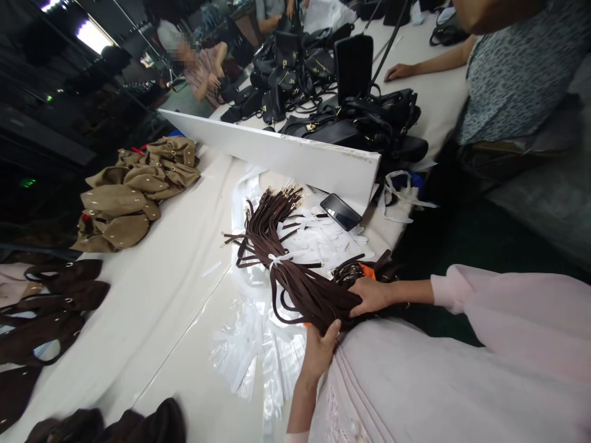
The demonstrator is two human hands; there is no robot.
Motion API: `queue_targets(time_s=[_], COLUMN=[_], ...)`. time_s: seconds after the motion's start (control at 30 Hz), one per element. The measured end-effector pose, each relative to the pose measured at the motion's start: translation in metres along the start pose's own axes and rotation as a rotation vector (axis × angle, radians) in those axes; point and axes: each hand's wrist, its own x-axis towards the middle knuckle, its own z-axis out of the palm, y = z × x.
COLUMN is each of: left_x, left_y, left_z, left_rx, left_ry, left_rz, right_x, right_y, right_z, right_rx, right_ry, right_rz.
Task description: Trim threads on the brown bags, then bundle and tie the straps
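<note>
A thick bundle of dark brown straps (300, 286) lies across the table, tied round its middle with a white strip (280, 259). Gold clasps (289, 195) show at its far end. My right hand (370, 295) grips the near end of the bundle from the right. On the other side of that end, my left hand (322, 347) holds the straps, its thumb on top and its other fingers partly hidden. Beside the bundle are white paper pieces (335, 243) and a black phone (340, 211). Clear plastic strips (240, 344) lie left of my left hand.
A white upright board (277, 154) crosses the table beyond the straps. Black bags (355, 126) are piled behind it. Tan bags (138, 191) lie at the left, dark brown bags (46, 314) nearer. One person sits at the far side; another person's arm (434, 64) rests at the upper right.
</note>
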Motion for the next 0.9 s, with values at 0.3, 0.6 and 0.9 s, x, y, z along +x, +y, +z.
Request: queue_targets(time_s=[0.3, 0.6, 0.9], left_x=[0.031, 0.12, 0.11], left_y=[0.119, 0.103, -0.018], left_z=[-0.035, -0.101, -0.084], left_rx=[-0.136, -0.262, -0.007], left_ry=[0.203, 0.46, 0.608], left_rz=[0.147, 0.139, -0.035], right_x=[0.023, 0.169, 0.21], right_y=[-0.079, -0.081, -0.061], right_z=[-0.094, -0.1, -0.028], right_rx=[0.476, 0.216, -0.044], right_ry=[0.04, 0.189, 0.143], right_rz=[-0.053, 0.045, 0.125])
